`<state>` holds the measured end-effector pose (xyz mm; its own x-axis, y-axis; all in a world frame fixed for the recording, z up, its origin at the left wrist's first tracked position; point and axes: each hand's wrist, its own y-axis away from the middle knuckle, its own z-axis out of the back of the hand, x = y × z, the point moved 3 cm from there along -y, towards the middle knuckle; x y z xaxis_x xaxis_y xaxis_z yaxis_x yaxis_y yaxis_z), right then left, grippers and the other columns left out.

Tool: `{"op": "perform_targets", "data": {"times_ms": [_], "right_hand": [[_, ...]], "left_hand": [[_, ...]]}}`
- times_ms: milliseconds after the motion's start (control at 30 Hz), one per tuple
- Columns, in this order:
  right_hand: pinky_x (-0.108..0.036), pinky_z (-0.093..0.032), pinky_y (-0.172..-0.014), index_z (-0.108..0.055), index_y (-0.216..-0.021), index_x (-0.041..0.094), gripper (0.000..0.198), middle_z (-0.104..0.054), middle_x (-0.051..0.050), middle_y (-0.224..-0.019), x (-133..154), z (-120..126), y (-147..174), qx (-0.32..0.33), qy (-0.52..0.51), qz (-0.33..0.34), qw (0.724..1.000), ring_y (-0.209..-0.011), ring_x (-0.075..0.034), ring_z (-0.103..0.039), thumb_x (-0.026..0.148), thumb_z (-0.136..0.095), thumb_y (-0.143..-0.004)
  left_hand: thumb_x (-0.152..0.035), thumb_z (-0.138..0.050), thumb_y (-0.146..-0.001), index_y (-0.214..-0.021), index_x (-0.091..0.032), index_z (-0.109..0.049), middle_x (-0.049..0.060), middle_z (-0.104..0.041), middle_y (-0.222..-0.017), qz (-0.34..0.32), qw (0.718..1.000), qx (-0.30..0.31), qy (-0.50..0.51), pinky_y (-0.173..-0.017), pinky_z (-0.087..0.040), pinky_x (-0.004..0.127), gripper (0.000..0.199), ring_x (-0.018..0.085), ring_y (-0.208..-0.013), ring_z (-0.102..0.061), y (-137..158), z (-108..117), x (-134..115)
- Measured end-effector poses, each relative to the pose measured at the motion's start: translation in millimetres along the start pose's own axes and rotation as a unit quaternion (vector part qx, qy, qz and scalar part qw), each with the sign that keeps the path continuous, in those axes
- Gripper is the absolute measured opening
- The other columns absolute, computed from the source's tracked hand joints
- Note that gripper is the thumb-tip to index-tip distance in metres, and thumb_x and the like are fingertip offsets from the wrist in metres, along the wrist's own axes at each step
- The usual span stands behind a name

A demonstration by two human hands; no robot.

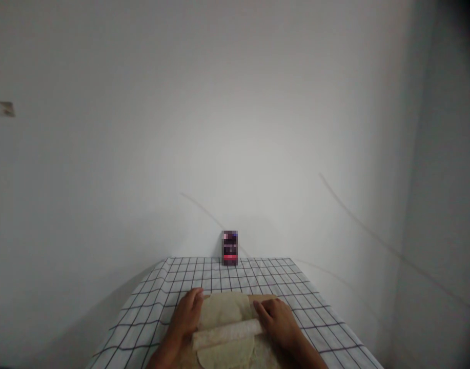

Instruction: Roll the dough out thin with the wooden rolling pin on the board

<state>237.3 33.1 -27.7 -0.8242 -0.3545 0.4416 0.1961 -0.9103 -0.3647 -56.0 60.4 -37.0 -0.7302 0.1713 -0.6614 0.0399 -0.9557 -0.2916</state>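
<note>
At the frame's bottom centre, the left hand (186,313) and right hand (279,319) press flat, fingers spread, on a rolling pin (227,333) over dough (223,310) on the checked tabletop (161,297).

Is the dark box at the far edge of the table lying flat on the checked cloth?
No: the dark box stands upright on the checked cloth, beyond the left hand and right hand.

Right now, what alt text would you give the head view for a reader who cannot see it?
Two bare hands, left hand and right hand, press on a rolled flatbread lying across flat rounds of dough on a checked tablecloth. A small dark box stands at the table's far edge against a plain white wall.
</note>
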Motion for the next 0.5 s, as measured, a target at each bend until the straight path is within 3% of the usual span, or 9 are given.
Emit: {"op": "perform_targets", "data": {"times_ms": [200, 300, 400, 500], "right_hand": [[-0.029, -0.022, -0.056, -0.06, -0.06, 0.018, 0.06, -0.065, -0.004, -0.06, 4.9, 3.0, 5.5, 0.01, 0.029, 0.017, 0.999, -0.058, -0.014, -0.058, 0.047, -0.031, -0.104], [-0.029, -0.025, -0.057, -0.066, -0.064, 0.018, 0.063, -0.069, -0.006, -0.065, 9.6, 8.7, 5.8, 0.015, 0.063, 0.025, 0.998, -0.06, -0.015, -0.061, 0.046, -0.028, -0.105], [-0.03, -0.027, -0.058, -0.072, -0.07, 0.018, 0.063, -0.073, -0.008, -0.07, 18.2, 21.0, -4.7, 0.039, 0.119, 0.022, 0.992, -0.064, -0.016, -0.065, 0.044, -0.027, -0.105], [-0.03, -0.031, -0.059, -0.076, -0.073, 0.019, 0.061, -0.076, -0.01, -0.075, 33.5, 36.9, -25.7, 0.057, 0.18, 0.044, 0.981, -0.07, -0.019, -0.069, 0.043, -0.029, -0.104]], "left_hand": [[-0.049, -0.033, -0.092, -0.114, -0.019, -0.068, 0.009, -0.071, -0.127, 0.02, 0.998, -0.015, 0.063, -0.109, -0.046, 0.036, 0.052, 0.024, -0.126, -0.062, 19.4, 30.1, -15.1], [-0.053, -0.035, -0.093, -0.116, -0.021, -0.068, 0.008, -0.071, -0.128, -0.017, 0.998, -0.015, 0.06, -0.11, -0.043, 0.037, 0.051, 0.024, -0.126, -0.061, 41.8, 46.8, -33.8], [-0.053, -0.034, -0.097, -0.121, -0.023, -0.066, 0.007, -0.07, -0.129, -0.057, 0.996, 0.035, 0.052, -0.108, -0.044, 0.034, 0.051, 0.022, -0.124, -0.062, 59.5, 45.3, -51.1], [-0.049, -0.032, -0.098, -0.123, -0.022, -0.065, 0.009, -0.069, -0.131, -0.051, 0.998, 0.043, 0.005, -0.108, -0.043, 0.035, 0.049, 0.023, -0.124, -0.061, 60.5, 34.0, -59.9]]}}
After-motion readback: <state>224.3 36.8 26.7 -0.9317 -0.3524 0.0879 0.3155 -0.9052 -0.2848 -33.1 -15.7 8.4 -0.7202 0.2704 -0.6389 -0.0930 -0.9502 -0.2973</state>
